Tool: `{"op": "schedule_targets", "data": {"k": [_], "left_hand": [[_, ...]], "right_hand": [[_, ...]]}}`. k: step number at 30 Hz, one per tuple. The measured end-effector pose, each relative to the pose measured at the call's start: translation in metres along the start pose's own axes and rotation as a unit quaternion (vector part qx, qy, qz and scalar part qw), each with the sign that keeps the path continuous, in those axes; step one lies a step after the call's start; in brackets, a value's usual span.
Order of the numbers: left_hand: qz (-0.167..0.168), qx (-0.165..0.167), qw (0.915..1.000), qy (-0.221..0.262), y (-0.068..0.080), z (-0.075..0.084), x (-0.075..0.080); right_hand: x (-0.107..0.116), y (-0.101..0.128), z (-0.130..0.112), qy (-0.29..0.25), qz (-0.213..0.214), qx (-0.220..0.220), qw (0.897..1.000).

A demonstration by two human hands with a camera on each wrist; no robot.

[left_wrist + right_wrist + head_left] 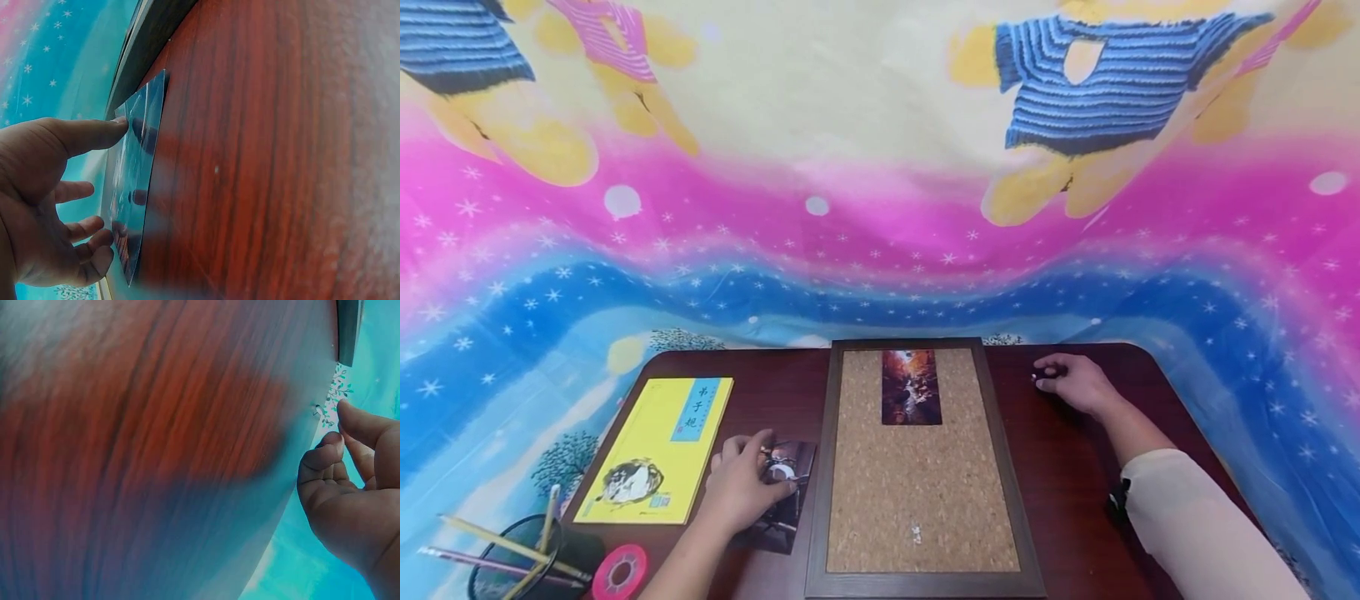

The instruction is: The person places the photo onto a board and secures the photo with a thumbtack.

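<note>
- Head view: a loose photo (781, 518) lies on the table (1067, 508) at 9 o'clock of the cork board (925, 475), partly covered by the left hand (741, 483), whose thumb and fingers are spread apart over it from its 9 o'clock side
- That photo looks thin and flush with the wood, so fingertips may struggle to get under it, and scrabbling at an edge could crease a corner
- Its face looks shiny in the left wrist view, where the thumb touches it, so pressing hard while dragging could smudge or bow it
- At the board's 2 o'clock, well apart from the left, is the right hand (1075, 385), fingers bent beside a small pale bit (1033, 378); I cannot tell whether they pinch it
- Should that bit be a pin, as seems likely, a hurried grab could prick a finger or flick it away
- The upper photo (912, 387) at the board's 12 o'clock could skew if brushed, its fastening being too small to judge
- Pale specks (916, 534) at 6 o'clock on the cork, if loose, could slide off when the board tilts
- Farther out at 8 o'clock, a careless left elbow could tip the pencil cup (580, 552) or nudge the tape roll (639, 564)
</note>
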State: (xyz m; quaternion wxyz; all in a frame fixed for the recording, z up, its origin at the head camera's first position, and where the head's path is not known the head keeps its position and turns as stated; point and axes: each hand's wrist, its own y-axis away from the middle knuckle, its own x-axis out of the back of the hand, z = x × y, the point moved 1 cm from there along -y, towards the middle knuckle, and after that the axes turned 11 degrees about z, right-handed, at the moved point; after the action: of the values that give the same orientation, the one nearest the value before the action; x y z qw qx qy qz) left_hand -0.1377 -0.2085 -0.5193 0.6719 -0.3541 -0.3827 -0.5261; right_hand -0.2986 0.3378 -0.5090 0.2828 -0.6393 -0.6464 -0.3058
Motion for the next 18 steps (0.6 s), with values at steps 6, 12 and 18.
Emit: {"op": "schedule_targets", "data": {"k": [6,12,18], "left_hand": [[-0.008,0.007,0.9999,0.009,0.002,-0.002,-0.003],[-0.008,0.017,0.9996,0.019,0.003,-0.003,-0.004],[0.016,-0.002,0.9997,0.018,0.000,-0.005,0.000]], "right_hand": [[-0.006,-0.005,0.004,0.016,0.003,-0.008,1.000],[-0.011,-0.011,0.003,0.042,0.015,0.002,0.999],[-0.014,-0.014,0.001,0.057,0.016,0.008,0.998]]}}
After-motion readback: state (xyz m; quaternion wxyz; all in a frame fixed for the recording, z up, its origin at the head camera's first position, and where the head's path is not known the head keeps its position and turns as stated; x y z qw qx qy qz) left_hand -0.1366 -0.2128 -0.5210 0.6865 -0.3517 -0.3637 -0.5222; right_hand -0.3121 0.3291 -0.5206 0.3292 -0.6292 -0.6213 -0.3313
